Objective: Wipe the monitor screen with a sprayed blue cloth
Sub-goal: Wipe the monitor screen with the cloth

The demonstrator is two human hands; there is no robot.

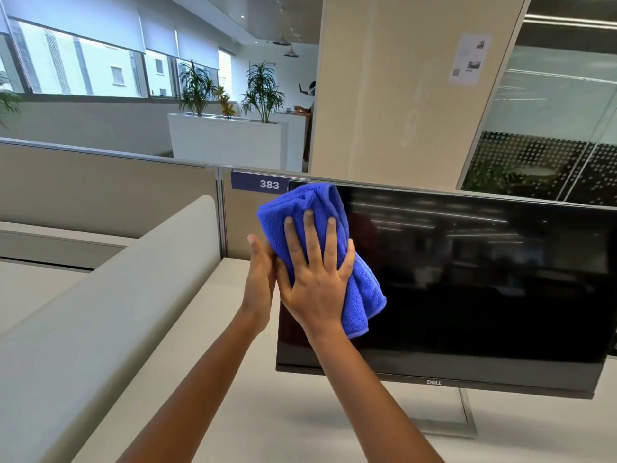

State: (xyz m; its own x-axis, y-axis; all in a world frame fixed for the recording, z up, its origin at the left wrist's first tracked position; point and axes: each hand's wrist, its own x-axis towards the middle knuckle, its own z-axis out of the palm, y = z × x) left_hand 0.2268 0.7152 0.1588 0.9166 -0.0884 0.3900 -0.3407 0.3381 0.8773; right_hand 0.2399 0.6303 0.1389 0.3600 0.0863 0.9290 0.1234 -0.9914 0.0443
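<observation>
One Dell monitor (pixel 467 279), one blue cloth (pixel 300 208), two hands: left hand (pixel 262 272), right hand (pixel 317 285). One white planter (pixel 223 142) holding three plants, one "383" sign (pixel 260 184).

Daylight is pouring through blind-topped windows (pixel 83 71) left of the beige pillar (pixel 384 95), potted plants (pixel 230 91) are standing beside it, and glass walling (pixel 551 128) is gleaming right.

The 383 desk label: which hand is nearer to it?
Left. The left hand grips the monitor's left edge just below the 383 label; the right hand presses the blue cloth further right.
</observation>
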